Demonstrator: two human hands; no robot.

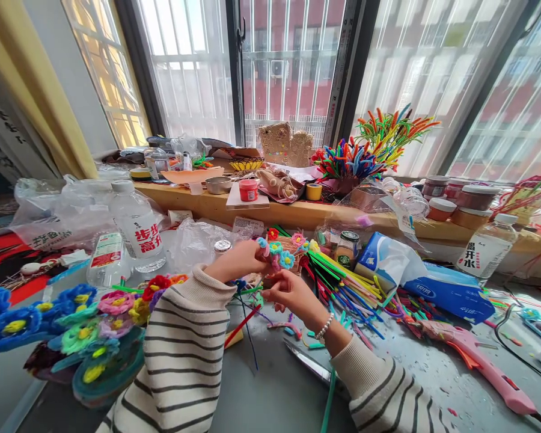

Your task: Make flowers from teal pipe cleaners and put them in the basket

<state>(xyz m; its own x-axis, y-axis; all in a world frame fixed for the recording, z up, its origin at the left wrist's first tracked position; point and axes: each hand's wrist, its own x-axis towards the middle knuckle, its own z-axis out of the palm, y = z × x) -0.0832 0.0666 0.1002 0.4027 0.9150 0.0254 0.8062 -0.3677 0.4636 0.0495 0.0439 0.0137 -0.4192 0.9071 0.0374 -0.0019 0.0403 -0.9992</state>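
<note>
My left hand [243,261] is closed around a small bunch of pipe-cleaner flowers [275,248] in blue, pink and mint. Just below the blooms, my right hand [295,296] has its thumb and fingers pinched together by the stems; what lies between its fingertips is too small to make out. Thin stems hang under the hands, among them a red pipe cleaner [243,326] and a dark blue one. Scissors [307,359] lie on the grey table beneath my right wrist, with a green strip across them.
Finished fuzzy flowers [76,319] stand at left, near water bottles [137,231]. Loose pipe cleaners [338,279] spread behind my right hand. At right are a tissue pack [424,282], a pink glue gun [482,358] with its cord, and another bottle [487,246]. The wooden sill [288,211] holds jars and craft supplies.
</note>
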